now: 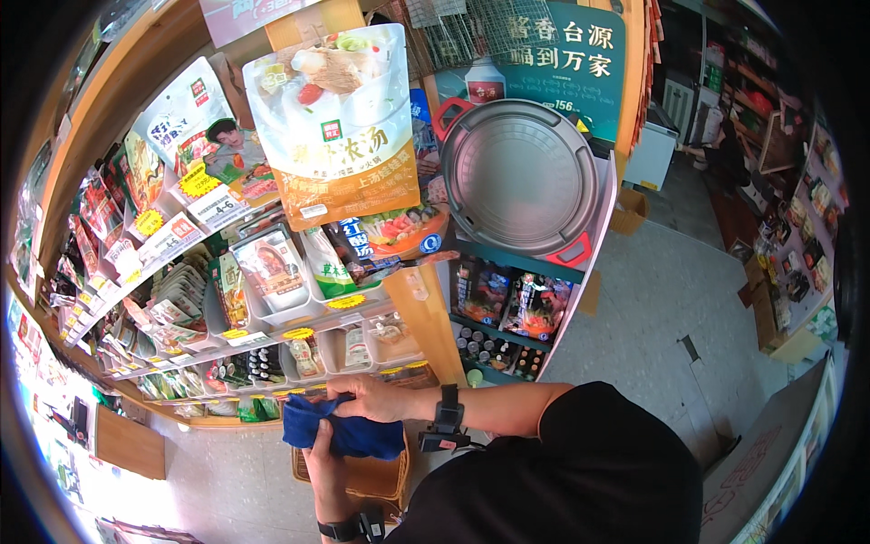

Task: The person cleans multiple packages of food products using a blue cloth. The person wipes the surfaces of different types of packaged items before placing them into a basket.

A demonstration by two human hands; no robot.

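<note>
A folded dark blue cloth (370, 436) is held in front of the shelf, over a wicker basket (380, 479). My left hand (321, 445) grips it from below, with the thumb lying across the fabric. From above, my right hand (367, 398) pinches its upper edge between thumb and fingers. Both wrists wear black bands with small devices. Beyond the hands rises a wooden store shelf (421, 319) filled with packaged foods. A large soup pouch (333, 136) and a round grey pan with red handles (520, 177) stand at its top.
Plastic shelf bins (282, 306) hold packets and bottles behind yellow price tags. A green poster (564, 41) hangs behind the pan. Tiled floor (646, 306) runs to the right, where a person (724, 153) is beside a white chest freezer (649, 149). A large grey box (754, 462) stands lower right.
</note>
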